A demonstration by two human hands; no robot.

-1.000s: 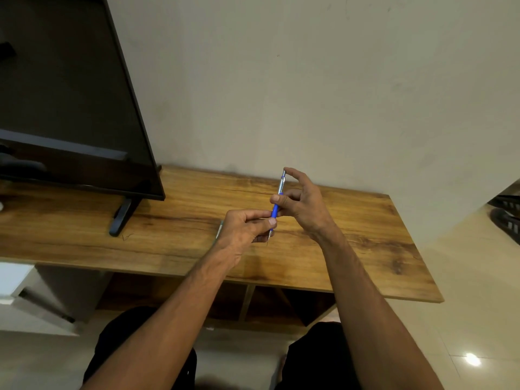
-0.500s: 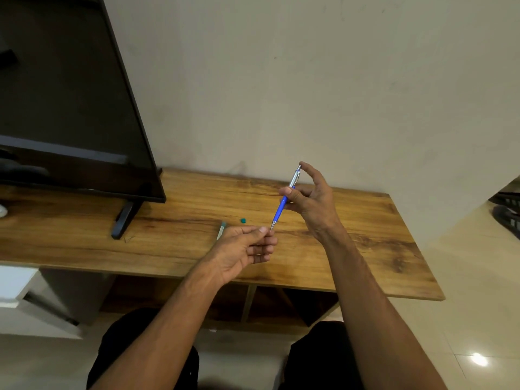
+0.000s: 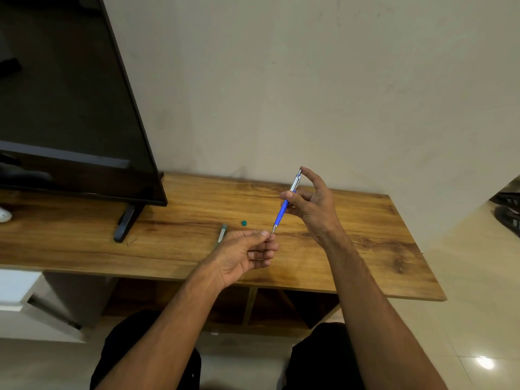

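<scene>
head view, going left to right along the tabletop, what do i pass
white thing at the edge → tv foot → slim grey-green stick → small green piece → blue pen → right hand

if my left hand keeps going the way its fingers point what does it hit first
Probably the metal tip of the blue pen, which the right hand holds. The left hand has its fingertips right at that tip, though whether they touch it is unclear.

Pen (image 3: 284, 209) blue and silver; small cap (image 3: 244, 222) green; table (image 3: 365, 249) brown woodgrain; TV (image 3: 70, 108) black.
</scene>
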